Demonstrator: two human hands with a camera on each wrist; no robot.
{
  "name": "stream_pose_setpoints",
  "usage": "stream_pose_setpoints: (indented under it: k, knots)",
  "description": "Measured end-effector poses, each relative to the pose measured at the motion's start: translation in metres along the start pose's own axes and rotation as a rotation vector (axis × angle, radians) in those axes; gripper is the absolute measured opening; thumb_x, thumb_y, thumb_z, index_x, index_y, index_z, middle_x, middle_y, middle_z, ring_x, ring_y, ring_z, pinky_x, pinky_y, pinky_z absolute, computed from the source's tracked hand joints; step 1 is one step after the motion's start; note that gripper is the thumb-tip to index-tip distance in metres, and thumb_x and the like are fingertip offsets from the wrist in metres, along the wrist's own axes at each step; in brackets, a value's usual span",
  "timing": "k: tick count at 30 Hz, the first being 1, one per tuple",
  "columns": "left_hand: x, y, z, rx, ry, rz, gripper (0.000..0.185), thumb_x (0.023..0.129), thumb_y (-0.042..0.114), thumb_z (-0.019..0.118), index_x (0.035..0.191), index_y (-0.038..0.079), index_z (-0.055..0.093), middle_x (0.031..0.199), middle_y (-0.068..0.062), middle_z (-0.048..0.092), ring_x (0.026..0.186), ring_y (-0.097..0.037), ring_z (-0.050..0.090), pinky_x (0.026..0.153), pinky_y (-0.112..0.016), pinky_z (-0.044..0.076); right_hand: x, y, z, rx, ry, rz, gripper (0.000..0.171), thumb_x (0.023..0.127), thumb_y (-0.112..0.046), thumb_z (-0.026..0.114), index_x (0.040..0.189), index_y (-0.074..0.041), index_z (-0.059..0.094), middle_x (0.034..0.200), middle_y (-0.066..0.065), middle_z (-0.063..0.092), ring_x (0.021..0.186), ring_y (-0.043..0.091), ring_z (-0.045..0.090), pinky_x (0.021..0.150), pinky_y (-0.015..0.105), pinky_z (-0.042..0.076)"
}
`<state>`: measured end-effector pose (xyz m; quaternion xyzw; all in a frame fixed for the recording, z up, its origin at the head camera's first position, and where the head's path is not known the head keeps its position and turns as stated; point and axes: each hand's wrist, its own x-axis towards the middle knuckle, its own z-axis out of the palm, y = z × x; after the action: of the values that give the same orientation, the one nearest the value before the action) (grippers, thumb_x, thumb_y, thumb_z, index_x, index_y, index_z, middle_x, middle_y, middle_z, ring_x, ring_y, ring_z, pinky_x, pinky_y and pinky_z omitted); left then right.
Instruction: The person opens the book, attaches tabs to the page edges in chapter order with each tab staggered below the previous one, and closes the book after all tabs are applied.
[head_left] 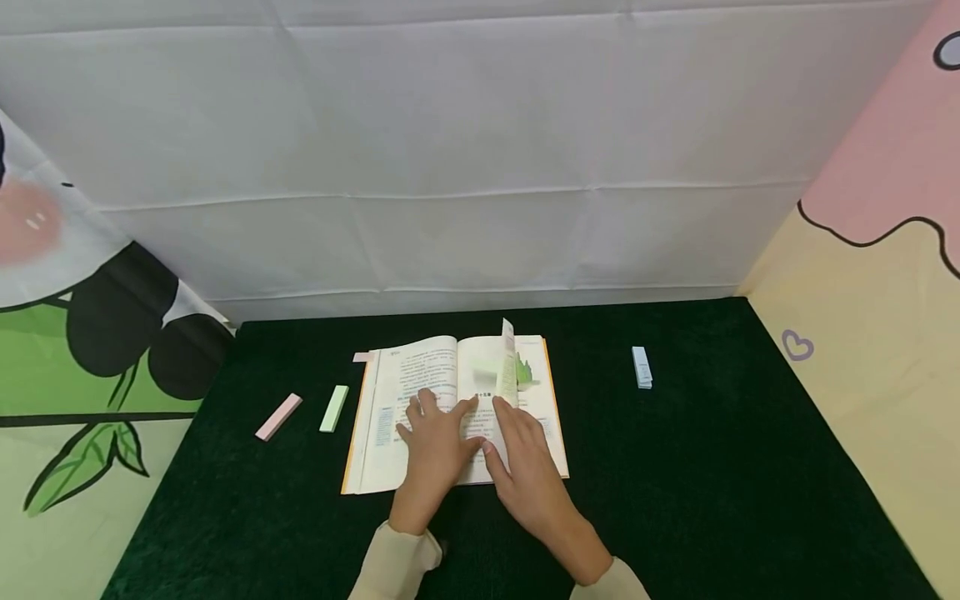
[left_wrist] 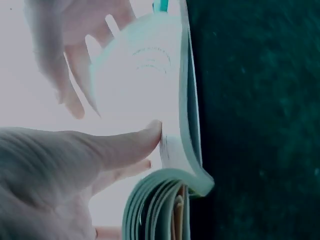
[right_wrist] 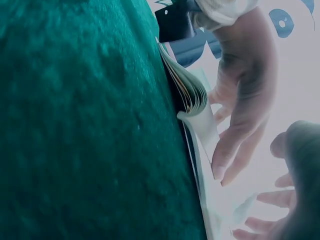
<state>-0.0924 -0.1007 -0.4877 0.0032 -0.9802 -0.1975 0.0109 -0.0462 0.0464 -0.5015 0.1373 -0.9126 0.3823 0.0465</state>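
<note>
The left hand is pressed flat, fingers spread, on the open book at centre frame; the right hand lies flat beside a lifted page. Curled page edges are shown only by the wrist views.

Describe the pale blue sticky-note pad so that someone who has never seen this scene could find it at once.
Start at the dark green table cover, then find the open book at its middle, under both hands. To the right of the book, lying alone, is the pale blue pad. The pink pad and green pad lie left of the book, so it is the only strip on the right.
</note>
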Motion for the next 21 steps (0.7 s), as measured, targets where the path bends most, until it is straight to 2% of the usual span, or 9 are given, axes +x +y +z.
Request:
stream_pose_setpoints:
  k: [5,7,11,17,21]
  knots:
    - [0.0,-0.005,-0.01,-0.166,0.004,-0.029,0.025,0.093,0.024,0.079,0.117,0.018,0.08,0.139,-0.031,0.04,0.129,-0.054,0.04,0.103,-0.081,0.029,0.0,0.005,-0.002,0.03,-0.042,-0.045,0.062,0.111,-0.036,0.049,0.165,-0.014,0.029,0.17,0.005,0.035,0.156,0.037,0.031,0.123,0.06,0.034]
    - [0.001,-0.007,-0.014,-0.215,-0.012,-0.036,0.018,0.096,0.026,0.075,0.111,0.017,0.081,0.139,-0.032,0.04,0.129,-0.053,0.042,0.104,-0.082,0.029,0.0,0.006,-0.003,0.029,-0.047,-0.069,0.061,0.111,-0.038,0.047,0.165,-0.015,0.03,0.17,0.004,0.035,0.157,0.036,0.031,0.123,0.06,0.033]
    - [0.001,-0.01,-0.021,-0.283,-0.069,-0.035,0.022,0.099,0.031,0.071,0.107,0.014,0.082,0.142,-0.035,0.041,0.134,-0.056,0.042,0.105,-0.089,0.022,-0.001,0.007,-0.005,0.0,-0.05,-0.125,0.06,0.112,-0.043,0.042,0.165,-0.016,0.03,0.171,0.002,0.035,0.158,0.035,0.028,0.125,0.059,0.03]
    - [0.004,-0.017,-0.028,-0.405,-0.158,-0.028,0.031,0.103,0.036,0.064,0.114,0.012,0.08,0.149,-0.038,0.035,0.145,-0.058,0.03,0.103,-0.094,0.01,-0.003,0.006,-0.007,-0.02,-0.076,-0.193,0.062,0.112,-0.048,0.039,0.166,-0.02,0.027,0.172,-0.003,0.031,0.162,0.028,0.021,0.127,0.058,0.027]
    - [0.005,-0.023,-0.034,-0.521,-0.202,-0.046,0.03,0.103,0.037,0.064,0.114,0.013,0.079,0.15,-0.034,0.034,0.14,-0.055,0.035,0.108,-0.082,0.029,-0.004,0.005,-0.008,-0.014,-0.114,-0.196,0.065,0.111,-0.052,0.037,0.167,-0.023,0.022,0.174,-0.006,0.026,0.164,0.022,0.017,0.129,0.056,0.025]
